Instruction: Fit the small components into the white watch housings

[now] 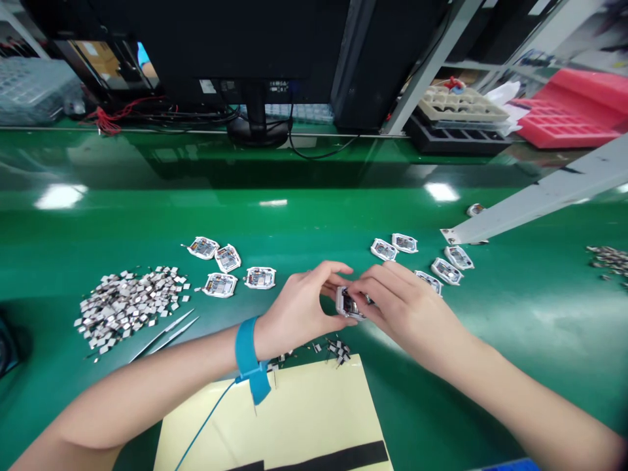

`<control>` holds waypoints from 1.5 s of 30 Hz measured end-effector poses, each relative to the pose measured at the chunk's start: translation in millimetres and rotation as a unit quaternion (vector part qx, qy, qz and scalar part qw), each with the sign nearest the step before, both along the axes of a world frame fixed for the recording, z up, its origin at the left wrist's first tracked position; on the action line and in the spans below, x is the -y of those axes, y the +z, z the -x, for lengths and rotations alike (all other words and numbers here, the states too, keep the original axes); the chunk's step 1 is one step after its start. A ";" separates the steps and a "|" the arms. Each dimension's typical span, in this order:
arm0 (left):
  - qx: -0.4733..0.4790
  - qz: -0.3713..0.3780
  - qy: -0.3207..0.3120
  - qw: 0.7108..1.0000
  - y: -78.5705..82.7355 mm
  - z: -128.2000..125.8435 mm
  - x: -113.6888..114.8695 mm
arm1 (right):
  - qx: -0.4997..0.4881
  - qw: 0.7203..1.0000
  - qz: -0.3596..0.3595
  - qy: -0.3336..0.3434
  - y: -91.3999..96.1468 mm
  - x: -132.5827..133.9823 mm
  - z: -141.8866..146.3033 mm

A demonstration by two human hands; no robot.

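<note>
Far left on the green worktop (pixel 314 222): loose pile of small metal squares (pixel 125 304), with tweezers (pixel 164 333) lying just beside it on the near side, untouched.

Next right, four white-framed boards (pixel 220 284) lie flat in a loose cluster, well apart from both hands.

Left hand (pixel 299 304), with a blue wrist strap (pixel 248 356) and its cord. The grip is closed to a pinch, thumb below and fingers curled over, on the left edge of the small module (pixel 349 304).

The module is held off the worktop at centre, directly between the two hands and just beyond the far edge of the yellow sheet (pixel 304 418). It has a white frame and a dark inner face with tiny parts, the same kind as the boards lying around. It is tilted toward the camera. Long axis cannot be told, since fingers cover most of it.

Right hand (pixel 397 307): fingertips closed onto the module's right side and top, so the grip is narrow and nothing else is in it. Both hands touch the module and neither is nearer.

Below the hands, black-and-white bits (pixel 338 350) are scattered at the sheet's edge.

Further right, more finished-looking boards (pixel 446 270) sit in a loose arc, close behind the right hand. A grey metal rail (pixel 540 196) slants above them. A second small pile of parts (pixel 608 258) lies at the far right edge.
</note>
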State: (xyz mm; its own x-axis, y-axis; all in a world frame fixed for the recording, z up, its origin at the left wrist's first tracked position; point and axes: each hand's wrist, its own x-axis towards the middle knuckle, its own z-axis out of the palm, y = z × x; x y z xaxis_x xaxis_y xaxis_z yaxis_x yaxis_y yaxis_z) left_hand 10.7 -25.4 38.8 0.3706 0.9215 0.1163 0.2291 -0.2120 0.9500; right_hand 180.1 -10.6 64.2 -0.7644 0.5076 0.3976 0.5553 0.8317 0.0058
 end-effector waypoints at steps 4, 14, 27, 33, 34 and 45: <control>-0.014 -0.016 0.007 1.000 -0.1 0.0 -0.1 | 0.049 0.998 -0.033 0.006 -1.0 1.8 2.0; -0.121 -0.060 0.042 0.990 -14.1 14.9 -22.1 | 0.043 0.998 0.041 -0.017 -7.8 -50.3 -40.0; -0.360 -0.132 0.093 0.919 -31.7 80.2 -13.1 | 0.027 0.976 0.152 -0.155 -49.0 -72.0 -71.9; -0.352 -0.193 -0.012 0.916 -8.4 66.3 6.9 | 0.023 0.974 0.176 -0.139 -53.4 -37.8 -53.2; -0.350 -0.195 -0.082 0.913 -3.2 59.9 9.8 | 0.021 0.974 0.176 -0.141 -54.1 -35.2 -51.7; -0.466 -0.017 -0.099 0.879 9.4 57.1 27.4 | -0.005 0.975 0.203 -0.092 -54.9 -28.6 -50.8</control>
